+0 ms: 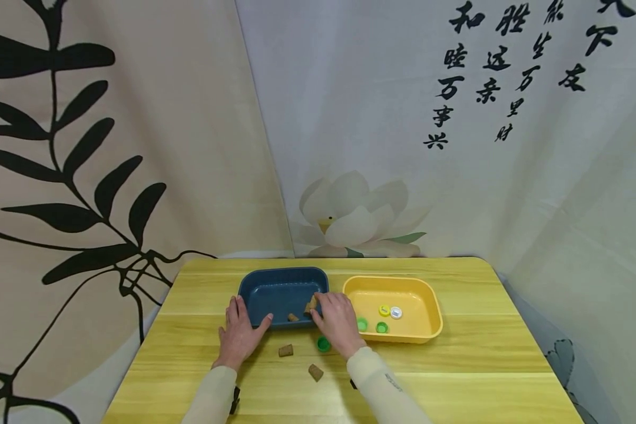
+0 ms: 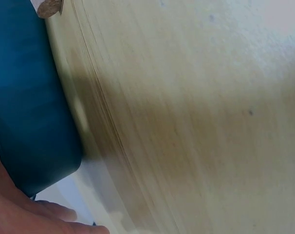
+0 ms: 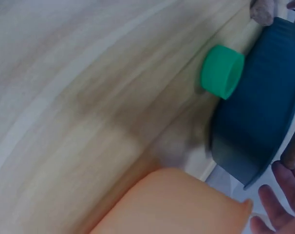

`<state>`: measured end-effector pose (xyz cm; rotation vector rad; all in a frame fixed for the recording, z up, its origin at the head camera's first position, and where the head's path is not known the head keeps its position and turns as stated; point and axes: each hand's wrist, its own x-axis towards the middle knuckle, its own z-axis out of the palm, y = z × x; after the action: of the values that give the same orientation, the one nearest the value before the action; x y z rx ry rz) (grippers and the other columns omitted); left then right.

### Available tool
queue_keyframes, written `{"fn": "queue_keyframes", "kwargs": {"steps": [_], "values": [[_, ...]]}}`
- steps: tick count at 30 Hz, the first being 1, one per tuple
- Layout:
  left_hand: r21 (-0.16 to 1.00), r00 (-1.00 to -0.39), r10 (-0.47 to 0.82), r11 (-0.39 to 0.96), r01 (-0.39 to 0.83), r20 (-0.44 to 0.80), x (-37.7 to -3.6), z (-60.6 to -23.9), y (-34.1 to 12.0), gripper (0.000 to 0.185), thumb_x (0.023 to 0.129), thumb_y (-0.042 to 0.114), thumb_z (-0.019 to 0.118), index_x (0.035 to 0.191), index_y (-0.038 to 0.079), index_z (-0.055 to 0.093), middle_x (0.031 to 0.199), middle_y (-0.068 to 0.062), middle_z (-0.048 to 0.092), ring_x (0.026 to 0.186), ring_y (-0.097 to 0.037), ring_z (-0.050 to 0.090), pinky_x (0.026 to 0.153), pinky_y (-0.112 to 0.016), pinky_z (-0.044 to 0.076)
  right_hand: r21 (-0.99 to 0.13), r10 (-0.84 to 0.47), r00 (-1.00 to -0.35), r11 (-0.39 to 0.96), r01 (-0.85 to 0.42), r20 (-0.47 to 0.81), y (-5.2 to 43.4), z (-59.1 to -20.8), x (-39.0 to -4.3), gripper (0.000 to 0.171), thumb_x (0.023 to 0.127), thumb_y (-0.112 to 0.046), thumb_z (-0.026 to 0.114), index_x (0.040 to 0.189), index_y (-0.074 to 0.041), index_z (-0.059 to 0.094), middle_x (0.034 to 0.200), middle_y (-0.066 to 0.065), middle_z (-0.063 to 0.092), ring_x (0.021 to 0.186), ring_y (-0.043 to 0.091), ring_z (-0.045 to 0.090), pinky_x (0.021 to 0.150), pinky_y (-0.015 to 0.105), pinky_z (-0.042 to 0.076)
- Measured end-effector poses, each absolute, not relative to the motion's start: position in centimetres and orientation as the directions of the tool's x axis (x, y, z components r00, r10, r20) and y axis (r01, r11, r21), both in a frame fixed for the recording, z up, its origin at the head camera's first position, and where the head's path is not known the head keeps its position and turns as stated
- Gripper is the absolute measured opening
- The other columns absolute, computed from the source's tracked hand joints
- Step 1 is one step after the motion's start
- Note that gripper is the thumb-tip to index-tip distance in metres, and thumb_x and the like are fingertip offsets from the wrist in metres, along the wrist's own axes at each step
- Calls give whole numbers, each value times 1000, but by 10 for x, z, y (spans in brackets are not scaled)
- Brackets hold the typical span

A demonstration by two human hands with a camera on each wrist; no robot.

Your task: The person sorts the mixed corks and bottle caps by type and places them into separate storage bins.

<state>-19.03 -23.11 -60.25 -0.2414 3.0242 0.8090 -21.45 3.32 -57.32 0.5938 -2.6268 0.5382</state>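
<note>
A dark blue tray [image 1: 283, 288] stands at the back of the table with a cork [image 1: 293, 317] inside. At its front-left corner rests my left hand [image 1: 241, 335], fingers spread along the side and thumb at the front rim. My right hand [image 1: 341, 321] is over the tray's right end, fingertips pinching a cork [image 1: 313, 301]; another cork [image 1: 307, 309] lies close below it. Two more corks [image 1: 285, 350] [image 1: 315, 372] lie in front of the tray. A green bottle cap [image 3: 221, 72] stands beside the tray's front wall in the right wrist view.
To the right stands a yellow tray [image 1: 424, 338] with several bottle caps in it: green [image 1: 382, 327], yellow [image 1: 384, 310] and white [image 1: 396, 312]. Both trays are on a wooden table [image 1: 482, 377]. A printed curtain [image 1: 191, 147] hangs behind.
</note>
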Motion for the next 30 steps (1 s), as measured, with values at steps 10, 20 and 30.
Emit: {"fn": "queue_keyframes", "kwargs": {"steps": [10,20,30], "values": [[495,-988,-155,857,-143,-18,-192,-602,-227,113,97,71,52,163,-6,3,169,-29,0,153,-52,11,108,-83,18,-278,-263,-877,878,-390,402,34,-580,-219,36,92,-34,80,121,-13,74,114,7,75,113,31,67,103,57,47],[491,-988,-154,861,-137,-5,-192,-603,-225,111,97,68,55,163,-6,6,169,-30,3,152,-54,13,107,-83,21,-314,-262,-861,852,-418,437,43,-585,-214,50,97,-37,74,136,-8,66,131,10,68,124,31,61,101,55,49],[479,-989,-148,866,-145,-32,-190,-598,-230,115,96,75,49,164,-5,3,170,-28,-4,153,-54,10,107,-85,17,-293,-352,-831,817,-497,430,54,-588,-184,50,104,-38,62,140,-3,63,147,14,58,134,36,56,106,52,49]]}}
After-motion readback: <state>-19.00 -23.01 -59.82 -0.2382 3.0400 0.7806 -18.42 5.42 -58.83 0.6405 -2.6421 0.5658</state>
